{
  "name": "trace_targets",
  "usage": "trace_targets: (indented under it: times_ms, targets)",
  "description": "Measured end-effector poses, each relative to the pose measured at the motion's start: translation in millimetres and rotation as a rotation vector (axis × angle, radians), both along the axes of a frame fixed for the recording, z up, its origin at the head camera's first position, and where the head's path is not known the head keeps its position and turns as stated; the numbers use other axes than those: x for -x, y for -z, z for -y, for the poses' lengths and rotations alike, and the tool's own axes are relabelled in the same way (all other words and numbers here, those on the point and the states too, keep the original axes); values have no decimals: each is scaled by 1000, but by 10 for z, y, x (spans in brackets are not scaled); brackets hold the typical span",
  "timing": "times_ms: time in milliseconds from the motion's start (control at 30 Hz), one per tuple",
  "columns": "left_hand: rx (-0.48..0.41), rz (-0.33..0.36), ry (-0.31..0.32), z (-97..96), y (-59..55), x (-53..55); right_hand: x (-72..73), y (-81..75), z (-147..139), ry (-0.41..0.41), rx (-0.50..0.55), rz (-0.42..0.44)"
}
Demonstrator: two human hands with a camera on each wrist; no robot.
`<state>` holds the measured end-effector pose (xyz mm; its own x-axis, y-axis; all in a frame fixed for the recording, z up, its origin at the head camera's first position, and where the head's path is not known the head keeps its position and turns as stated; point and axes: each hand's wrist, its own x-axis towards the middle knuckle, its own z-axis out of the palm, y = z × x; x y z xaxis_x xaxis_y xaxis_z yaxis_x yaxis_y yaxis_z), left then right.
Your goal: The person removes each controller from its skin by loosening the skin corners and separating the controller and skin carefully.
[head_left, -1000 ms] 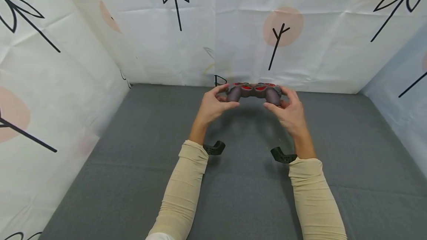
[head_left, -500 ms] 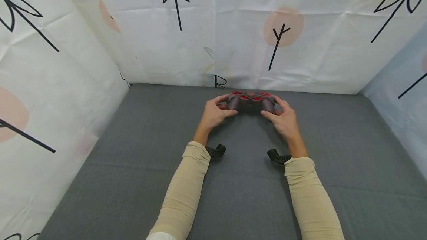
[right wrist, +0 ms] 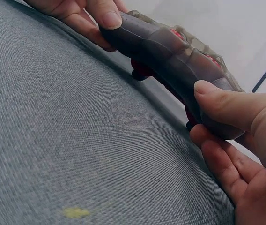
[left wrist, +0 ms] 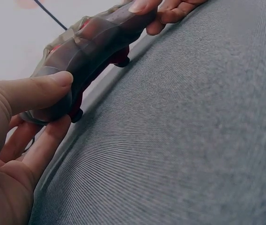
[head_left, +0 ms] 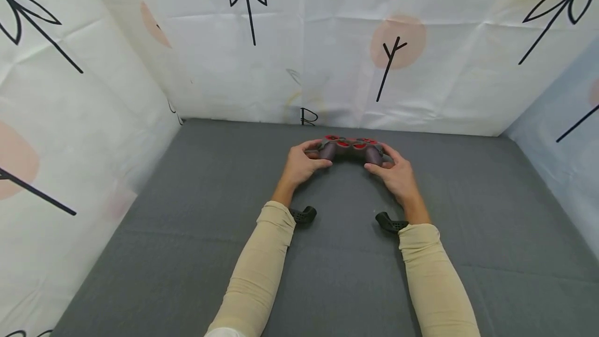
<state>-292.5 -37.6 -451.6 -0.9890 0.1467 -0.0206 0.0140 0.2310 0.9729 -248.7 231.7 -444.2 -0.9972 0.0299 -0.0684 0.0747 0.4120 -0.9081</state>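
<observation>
A game controller (head_left: 343, 144) in a smoky translucent sleeve, with red showing through it, is held level near the back of the table. My left hand (head_left: 299, 164) grips its left handle, thumb on the near side and fingers beyond and below. Around the right handle, my right hand (head_left: 398, 177) does the same. Both wrist views show the controller (left wrist: 95, 44) close over the grey cloth, with two dark-tipped thumbsticks (right wrist: 140, 72) pointing down toward it.
Grey cloth (head_left: 346, 285) covers the table. White fabric walls (head_left: 337, 66) with printed leaves and peach circles rise behind and at both sides. A black curved wrist mount (head_left: 303, 215) sits on my left wrist, another (head_left: 390, 222) on my right.
Both hands have lowered the controller from against the back wall toward the table and slightly nearer to me. The right hand has also shifted left; both grips stay on the handles.
</observation>
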Motion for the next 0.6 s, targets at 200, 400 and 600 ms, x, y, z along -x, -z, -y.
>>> trace_targets:
  times_ms: [200, 400, 600]
  targets:
    - [29, -16, -15, -5, -2, -9, 21, 24, 27, 39, 52, -13]
    - [45, -23, -30, -4, -19, -25, 46, 56, 25, 62, 71, -40]
    - [68, -28, -45, 2, -25, -38, 31, 35, 6, 58, -23, -59]
